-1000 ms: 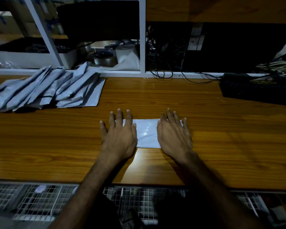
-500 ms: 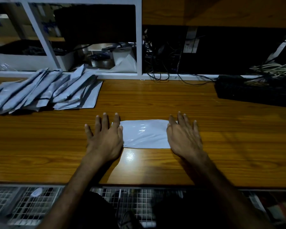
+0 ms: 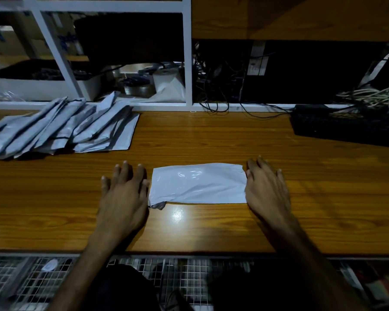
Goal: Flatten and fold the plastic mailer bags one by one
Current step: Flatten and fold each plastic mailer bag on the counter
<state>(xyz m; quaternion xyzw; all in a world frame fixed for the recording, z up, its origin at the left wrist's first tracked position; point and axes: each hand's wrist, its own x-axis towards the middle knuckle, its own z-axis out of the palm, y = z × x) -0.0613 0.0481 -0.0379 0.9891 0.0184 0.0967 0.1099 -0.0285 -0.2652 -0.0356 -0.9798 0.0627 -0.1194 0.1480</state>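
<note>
White mailer bag (image 3: 198,184) flat on wooden desk (image 3: 211,135), centre-near. Left hand (image 3: 124,194) and right hand (image 3: 267,187) palm-down at its ends, fingers straight. Mailer pile (image 3: 58,126) far left. No legible writing.

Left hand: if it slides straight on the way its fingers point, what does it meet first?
Probably the pile of folded mailer bags beyond the left hand; bare wooden table lies between, though depth is uncertain.

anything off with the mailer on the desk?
Mostly flat. One thing: the mailer bag's near-left corner, beside the left hand, is crumpled, a dark grey bit sticking out past the white edge.
</note>
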